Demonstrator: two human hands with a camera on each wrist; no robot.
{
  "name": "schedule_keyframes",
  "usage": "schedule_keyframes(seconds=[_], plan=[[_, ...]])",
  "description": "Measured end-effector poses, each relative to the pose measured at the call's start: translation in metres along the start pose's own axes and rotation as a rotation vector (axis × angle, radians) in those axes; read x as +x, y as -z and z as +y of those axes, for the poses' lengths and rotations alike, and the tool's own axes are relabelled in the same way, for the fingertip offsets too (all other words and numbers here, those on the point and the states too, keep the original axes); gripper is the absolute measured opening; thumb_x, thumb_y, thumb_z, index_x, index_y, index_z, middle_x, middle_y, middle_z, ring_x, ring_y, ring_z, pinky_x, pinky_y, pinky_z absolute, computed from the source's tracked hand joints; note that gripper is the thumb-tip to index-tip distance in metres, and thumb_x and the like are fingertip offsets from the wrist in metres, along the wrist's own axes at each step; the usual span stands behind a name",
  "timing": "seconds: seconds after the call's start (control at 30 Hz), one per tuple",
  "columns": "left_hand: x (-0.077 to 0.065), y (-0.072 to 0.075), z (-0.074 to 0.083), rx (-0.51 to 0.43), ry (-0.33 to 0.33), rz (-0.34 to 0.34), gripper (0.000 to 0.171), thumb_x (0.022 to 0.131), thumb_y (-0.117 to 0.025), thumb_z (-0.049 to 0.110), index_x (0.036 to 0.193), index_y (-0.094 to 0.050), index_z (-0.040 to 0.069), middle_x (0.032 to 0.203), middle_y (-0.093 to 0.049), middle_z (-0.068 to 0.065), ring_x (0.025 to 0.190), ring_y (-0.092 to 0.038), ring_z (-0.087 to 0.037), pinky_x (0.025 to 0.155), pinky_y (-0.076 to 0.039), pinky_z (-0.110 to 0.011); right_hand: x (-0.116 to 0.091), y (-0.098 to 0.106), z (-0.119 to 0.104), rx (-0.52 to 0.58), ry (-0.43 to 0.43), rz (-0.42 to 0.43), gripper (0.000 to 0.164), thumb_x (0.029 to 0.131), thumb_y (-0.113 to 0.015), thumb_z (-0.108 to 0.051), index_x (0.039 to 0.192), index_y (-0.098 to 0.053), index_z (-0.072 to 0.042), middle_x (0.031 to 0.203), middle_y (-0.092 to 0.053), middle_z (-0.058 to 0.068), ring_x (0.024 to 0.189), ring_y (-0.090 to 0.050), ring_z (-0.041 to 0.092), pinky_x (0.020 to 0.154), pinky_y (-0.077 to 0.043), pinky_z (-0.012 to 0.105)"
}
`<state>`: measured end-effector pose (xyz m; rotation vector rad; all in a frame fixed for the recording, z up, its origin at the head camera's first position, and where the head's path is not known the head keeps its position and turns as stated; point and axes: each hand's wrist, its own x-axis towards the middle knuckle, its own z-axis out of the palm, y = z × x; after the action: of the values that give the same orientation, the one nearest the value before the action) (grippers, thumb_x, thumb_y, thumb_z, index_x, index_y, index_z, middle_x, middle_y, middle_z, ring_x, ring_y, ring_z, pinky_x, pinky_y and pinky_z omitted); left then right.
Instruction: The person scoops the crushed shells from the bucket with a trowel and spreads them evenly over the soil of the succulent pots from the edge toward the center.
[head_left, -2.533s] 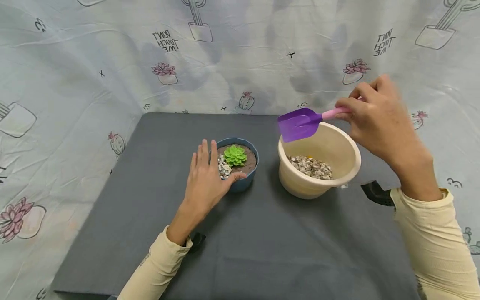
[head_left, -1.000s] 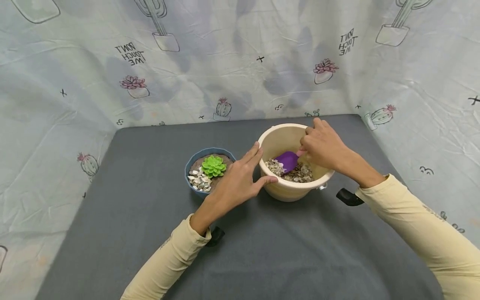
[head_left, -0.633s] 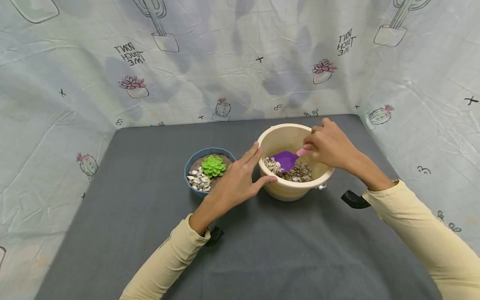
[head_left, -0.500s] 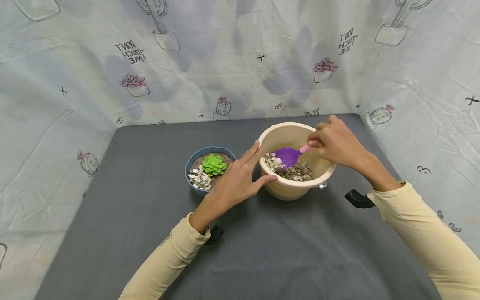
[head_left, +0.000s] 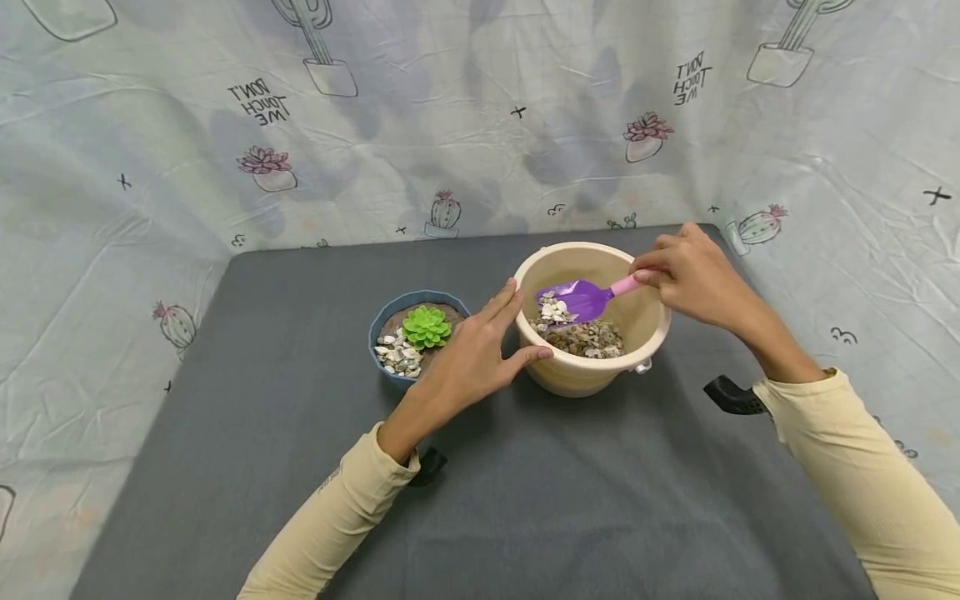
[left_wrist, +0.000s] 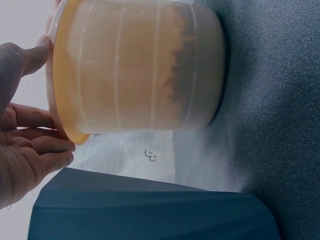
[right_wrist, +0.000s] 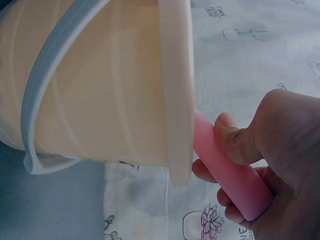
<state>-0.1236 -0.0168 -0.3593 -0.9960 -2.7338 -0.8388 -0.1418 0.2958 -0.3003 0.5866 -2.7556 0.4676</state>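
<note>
My right hand [head_left: 697, 279] grips the pink handle [right_wrist: 227, 167] of a small toy shovel, whose purple scoop [head_left: 592, 302] carries whitish pebbles or shell bits [head_left: 555, 308]. The scoop is inside the cream bucket [head_left: 577, 383], above the gravel [head_left: 588, 342] at its bottom. With fingers and thumb fairly straight and spread, my left hand [head_left: 472, 354] touches the bucket's near-left rim [left_wrist: 54, 80]. Left of the bucket stands a blue faceted pot [head_left: 378, 367] with a green succulent [head_left: 427, 327], brown soil and a patch of pale pebbles [head_left: 399, 354]. My left hand partly hides that pot.
A grey cloth [head_left: 300, 467] covers the table. Behind and beside it hangs a pale curtain [head_left: 450, 125] printed with cacti. The bucket has a white handle [right_wrist: 42, 75] hanging down its side. A black wrist mount [head_left: 733, 396] sits below my right wrist.
My right hand first brought the shovel down into the bucket, then raised it from the gravel and drew right with pebbles on the scoop. My left hand moved from the pot to the bucket rim.
</note>
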Motion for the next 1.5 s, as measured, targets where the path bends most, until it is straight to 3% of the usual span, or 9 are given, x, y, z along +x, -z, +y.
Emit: schedule_keyframes(seconds=[0.3, 0.47, 0.67, 1.03, 1.23, 1.37, 1.5], plan=[[-0.008, 0.012, -0.006, -0.003, 0.006, 0.013, 0.086, 0.096, -0.071, 0.054, 0.159, -0.042, 0.003, 0.169, -0.036, -0.017, 0.145, -0.054, -0.033, 0.111, -0.054, -0.047, 0.002, 0.008, -0.008, 0.039, -0.013, 0.022, 0.009, 0.093, -0.075, -0.002, 0.096, -0.083, -0.003, 0.078, -0.068, 0.010, 0.078, -0.037, 0.021, 0.071, -0.026, 0.032], [-0.010, 0.020, -0.012, 0.001, 0.007, -0.012, 0.084, 0.098, -0.069, 0.052, 0.161, -0.039, 0.005, 0.170, -0.035, -0.016, 0.147, -0.052, -0.031, 0.114, -0.052, -0.045, 0.006, 0.019, -0.017, 0.071, -0.065, 0.002, 0.011, 0.093, -0.075, -0.002, 0.099, -0.083, -0.004, 0.085, -0.073, 0.012, 0.078, -0.036, 0.022, 0.071, -0.025, 0.031], [-0.017, 0.033, -0.020, 0.013, 0.028, -0.031, 0.081, 0.101, -0.067, 0.049, 0.162, -0.035, 0.006, 0.170, -0.034, -0.015, 0.152, -0.046, -0.031, 0.119, -0.046, -0.048, 0.016, 0.025, -0.030, 0.099, -0.048, 0.019, 0.010, 0.093, -0.076, -0.004, 0.100, -0.084, -0.006, 0.091, -0.076, 0.015, 0.077, -0.034, 0.022, 0.069, -0.022, 0.028], [-0.045, 0.072, -0.050, -0.002, 0.186, 0.004, 0.085, 0.098, -0.072, 0.046, 0.162, -0.036, 0.004, 0.172, -0.032, -0.014, 0.153, -0.044, -0.038, 0.121, -0.042, -0.056, 0.036, 0.016, -0.061, 0.166, 0.013, 0.023, 0.013, 0.095, -0.073, -0.003, 0.104, -0.083, -0.004, 0.086, -0.073, 0.011, 0.082, -0.038, 0.020, 0.072, -0.026, 0.027], [-0.062, 0.087, -0.075, 0.010, 0.316, -0.067, 0.107, 0.092, -0.076, 0.056, 0.167, -0.020, 0.006, 0.176, -0.019, -0.016, 0.156, -0.035, -0.044, 0.121, -0.038, -0.062, 0.050, 0.004, -0.082, 0.177, 0.092, 0.022, 0.012, 0.094, -0.074, -0.002, 0.102, -0.083, -0.002, 0.088, -0.075, 0.014, 0.079, -0.039, 0.021, 0.075, -0.025, 0.029], [-0.073, 0.091, -0.086, -0.002, 0.423, -0.147, 0.125, 0.084, -0.079, 0.064, 0.169, -0.007, 0.007, 0.177, -0.009, -0.015, 0.159, -0.029, -0.045, 0.122, -0.037, -0.063, 0.059, -0.008, -0.100, 0.169, 0.112, -0.034, 0.014, 0.097, -0.072, -0.007, 0.104, -0.083, -0.003, 0.089, -0.073, 0.015, 0.081, -0.039, 0.023, 0.076, -0.025, 0.034], [-0.077, 0.091, -0.090, -0.043, 0.481, -0.185, 0.137, 0.078, -0.083, 0.068, 0.169, 0.000, 0.011, 0.177, -0.013, -0.014, 0.158, -0.030, -0.044, 0.120, -0.040, -0.062, 0.068, -0.020, -0.118, 0.152, 0.134, -0.073, 0.014, 0.098, -0.070, -0.006, 0.101, -0.083, -0.004, 0.086, -0.072, 0.012, 0.081, -0.043, 0.026, 0.078, -0.027, 0.036]])
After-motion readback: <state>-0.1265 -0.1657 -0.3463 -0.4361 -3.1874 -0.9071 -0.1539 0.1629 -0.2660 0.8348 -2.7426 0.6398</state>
